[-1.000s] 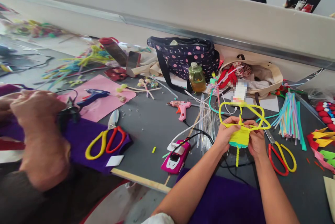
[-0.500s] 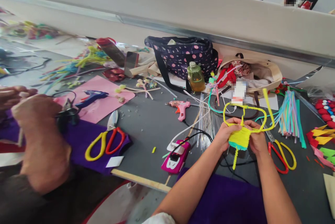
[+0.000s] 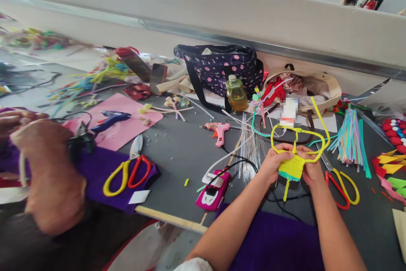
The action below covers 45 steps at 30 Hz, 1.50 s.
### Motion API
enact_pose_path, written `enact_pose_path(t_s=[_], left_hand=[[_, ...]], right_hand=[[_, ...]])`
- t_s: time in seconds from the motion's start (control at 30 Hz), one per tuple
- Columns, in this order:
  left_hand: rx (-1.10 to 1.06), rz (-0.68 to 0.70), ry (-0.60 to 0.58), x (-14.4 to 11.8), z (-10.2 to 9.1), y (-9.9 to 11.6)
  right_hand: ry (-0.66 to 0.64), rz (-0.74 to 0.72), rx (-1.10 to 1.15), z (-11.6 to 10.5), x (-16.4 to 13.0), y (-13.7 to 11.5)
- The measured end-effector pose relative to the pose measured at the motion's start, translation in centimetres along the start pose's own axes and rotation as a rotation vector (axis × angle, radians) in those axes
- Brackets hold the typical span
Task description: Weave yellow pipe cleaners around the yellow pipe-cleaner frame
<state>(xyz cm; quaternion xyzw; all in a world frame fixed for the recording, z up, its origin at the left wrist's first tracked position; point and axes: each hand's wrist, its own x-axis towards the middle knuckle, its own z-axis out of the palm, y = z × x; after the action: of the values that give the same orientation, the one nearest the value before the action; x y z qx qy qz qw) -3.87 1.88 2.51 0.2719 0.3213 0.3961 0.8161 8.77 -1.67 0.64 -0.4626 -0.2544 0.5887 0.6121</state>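
Between my two hands is a yellow pipe-cleaner figure [image 3: 291, 167], a tightly wound body with a teal band at its lower edge. Two yellow loops rise from its top, and a twisted yellow stem hangs below. My left hand [image 3: 275, 162] grips the body's left side, thumb across the front. My right hand [image 3: 310, 164] pinches the right side near the base of the right loop; some of its fingers are hidden. A loose yellow end sticks up past the right loop. Red-and-yellow scissors [image 3: 341, 182] lie just right of my right hand.
A pink glue gun [image 3: 220, 131], clear sticks and wires [image 3: 249, 152] and a magenta car-shaped device [image 3: 213, 190] lie to the left. Pastel pipe cleaners [image 3: 352, 140] are bundled at right. A co-worker's hand [image 3: 47, 148] is at far left, near other scissors [image 3: 128, 169]. Bags [image 3: 218, 70] stand behind.
The loose yellow end has swung left and now leans leftward at its tip. The right loop has shifted slightly. Both my hands keep their hold on the figure.
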Motion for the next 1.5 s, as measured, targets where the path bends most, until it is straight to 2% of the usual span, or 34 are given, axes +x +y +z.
enact_pose_path(t_s=[0.1,0.27,0.37,0.5,0.67,1.03,1.27,1.5], left_hand=[[0.009,0.028,0.005,0.06,-0.03,-0.05],[0.006,0.058,0.006,-0.03,0.12,0.06],[-0.010,0.042,-0.027,-0.21,0.22,0.23],[0.005,0.013,-0.123,-0.26,-0.02,0.37],[0.027,0.002,-0.159,-0.04,-0.38,0.27],[0.091,0.048,-0.094,0.19,-0.24,0.25],[0.128,0.043,-0.011,0.34,-0.14,0.16],[0.159,0.036,0.019,0.33,-0.06,0.22]], right_hand=[[0.005,0.020,0.020,0.24,0.02,0.04],[0.108,-0.120,-0.019,0.66,0.12,0.13],[0.108,-0.153,-0.064,0.53,0.16,0.17],[0.032,-0.050,-0.054,0.15,0.17,0.11],[-0.042,0.059,0.032,0.02,0.17,-0.03],[-0.023,0.061,0.011,0.09,0.16,-0.13],[0.058,-0.045,-0.011,0.59,0.17,0.28],[0.109,-0.134,0.000,0.81,0.09,0.52]])
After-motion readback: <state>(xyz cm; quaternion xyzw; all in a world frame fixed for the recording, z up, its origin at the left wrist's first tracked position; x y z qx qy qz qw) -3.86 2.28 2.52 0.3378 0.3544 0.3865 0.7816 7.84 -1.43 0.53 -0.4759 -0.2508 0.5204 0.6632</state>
